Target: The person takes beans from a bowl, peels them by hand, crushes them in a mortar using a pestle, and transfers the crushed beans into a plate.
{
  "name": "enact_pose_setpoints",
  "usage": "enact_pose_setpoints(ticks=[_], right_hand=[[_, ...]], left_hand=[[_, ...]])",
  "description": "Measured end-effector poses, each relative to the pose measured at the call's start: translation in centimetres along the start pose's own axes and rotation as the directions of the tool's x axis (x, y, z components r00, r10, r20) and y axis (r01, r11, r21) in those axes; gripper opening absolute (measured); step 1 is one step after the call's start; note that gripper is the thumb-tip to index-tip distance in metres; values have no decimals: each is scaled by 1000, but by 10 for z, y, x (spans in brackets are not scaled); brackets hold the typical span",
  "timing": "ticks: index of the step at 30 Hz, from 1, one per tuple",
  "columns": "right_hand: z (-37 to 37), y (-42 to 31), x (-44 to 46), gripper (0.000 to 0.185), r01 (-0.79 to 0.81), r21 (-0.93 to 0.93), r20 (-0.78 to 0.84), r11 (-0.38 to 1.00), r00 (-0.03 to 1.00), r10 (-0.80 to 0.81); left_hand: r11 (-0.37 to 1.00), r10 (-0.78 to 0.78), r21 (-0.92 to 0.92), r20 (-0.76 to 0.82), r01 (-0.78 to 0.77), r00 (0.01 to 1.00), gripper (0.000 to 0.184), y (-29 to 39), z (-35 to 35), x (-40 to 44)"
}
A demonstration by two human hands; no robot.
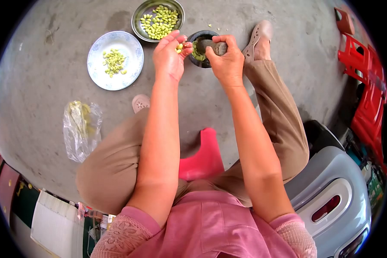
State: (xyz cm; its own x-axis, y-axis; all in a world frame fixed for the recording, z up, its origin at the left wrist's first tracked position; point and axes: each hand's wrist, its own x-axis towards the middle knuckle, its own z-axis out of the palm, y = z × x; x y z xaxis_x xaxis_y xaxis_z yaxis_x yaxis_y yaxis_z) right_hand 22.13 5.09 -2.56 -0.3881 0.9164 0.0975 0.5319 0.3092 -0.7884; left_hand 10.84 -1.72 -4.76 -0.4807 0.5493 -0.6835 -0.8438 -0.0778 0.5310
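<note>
A dark stone mortar (pixel 193 60) stands on the floor, with crushed green bits (pixel 198 51) inside. My right hand (pixel 228 62) is wrapped round a grey stone pestle (pixel 215 46), whose lower end rests in the mortar. Just left of the mortar, my left hand (pixel 170 53) is turned palm up with fingers curled round a few pale green beans (pixel 179 48). Behind it sits a metal bowl (pixel 135 25) of whole green beans (pixel 161 22). To the left lies a white plate (pixel 96 71) with a small heap of split or crushed beans (pixel 114 62).
A clear plastic bag (pixel 79 133) lies on the concrete floor at left. Red plastic stools (pixel 370 103) stand at far right, a grey plastic stool (pixel 331 193) at lower right. A pink seat (pixel 204 159) shows between my legs. A few crumbs lie beyond the mortar.
</note>
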Motion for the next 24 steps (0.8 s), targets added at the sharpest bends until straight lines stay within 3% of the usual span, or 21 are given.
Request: enact_pose_setpoints(ticks=[2, 3, 5, 7, 8, 9, 11, 13, 14, 15, 17, 19, 20, 21, 22, 23, 24], right_hand=[[-9, -7, 0, 23, -252, 7, 89, 968, 964, 251], [-16, -9, -1, 23, -256, 3, 88, 967, 963, 255], [-30, -10, 0, 22, -358, 214, 43, 909, 933, 358], [-46, -22, 2, 22, -316, 277, 33, 908, 947, 319], [-54, -31, 5, 21, -318, 309, 24, 897, 945, 326], [-60, -35, 7, 21, -317, 341, 15, 885, 943, 332], [-66, -36, 12, 21, -152, 259, -55, 954, 984, 171], [-77, -67, 16, 19, -303, 412, -4, 860, 943, 334], [-81, -75, 16, 20, -290, 418, -20, 861, 944, 328], [-81, -75, 16, 20, -294, 416, -20, 861, 943, 331], [-80, -74, 17, 20, -111, 341, -68, 933, 987, 143], [-67, -63, 14, 20, -141, 256, -6, 956, 989, 148], [-56, -55, 11, 20, -162, 168, 53, 972, 986, 155], [-43, -48, 7, 21, -92, -45, 83, 995, 992, 95], [-23, -29, 0, 21, -229, -84, 157, 970, 958, 239], [-1, -3, -6, 21, -68, -53, -32, 996, 997, 66], [-2, -4, -2, 22, -206, -33, 16, 978, 978, 206]], left_hand=[[1000, -13, -21, 19, 13, 1000, 25, 0, 3, -1], [999, -28, -45, 44, 30, 999, 24, -1, 6, -4], [999, -41, 6, 102, 41, 994, 28, -2, 7, -4], [989, -132, 88, 193, 117, 972, 42, -3, 9, -5], [970, -198, 181, 202, 162, 959, 58, -4, 13, -8], [971, -195, 181, 209, 158, 958, 58, -6, 16, -7], [957, -176, 260, 171, 128, 969, 62, -10, 18, -8], [957, -168, 264, 161, 122, 973, 60, -7, 17, -8], [964, -135, 250, 162, 92, 977, 59, -7, 14, -6], [970, -102, 235, 162, 62, 982, 58, -5, 11, -4], [984, -73, 172, 122, 52, 990, 49, -3, 7, -1], [991, 33, 135, -69, -23, 997, 35, -2, 3, 0], [996, 14, 93, -124, -2, 992, 24, -2, 2, 0], [996, 15, 93, -128, -3, 992, 24, -2, 0, 1], [994, -8, 106, -137, 23, 991, 23, -4, -3, 2], [992, -32, 118, -145, 50, 989, 22, -7, -5, 2], [990, -74, 104, -153, 90, 986, 19, -8, -7, 1]])
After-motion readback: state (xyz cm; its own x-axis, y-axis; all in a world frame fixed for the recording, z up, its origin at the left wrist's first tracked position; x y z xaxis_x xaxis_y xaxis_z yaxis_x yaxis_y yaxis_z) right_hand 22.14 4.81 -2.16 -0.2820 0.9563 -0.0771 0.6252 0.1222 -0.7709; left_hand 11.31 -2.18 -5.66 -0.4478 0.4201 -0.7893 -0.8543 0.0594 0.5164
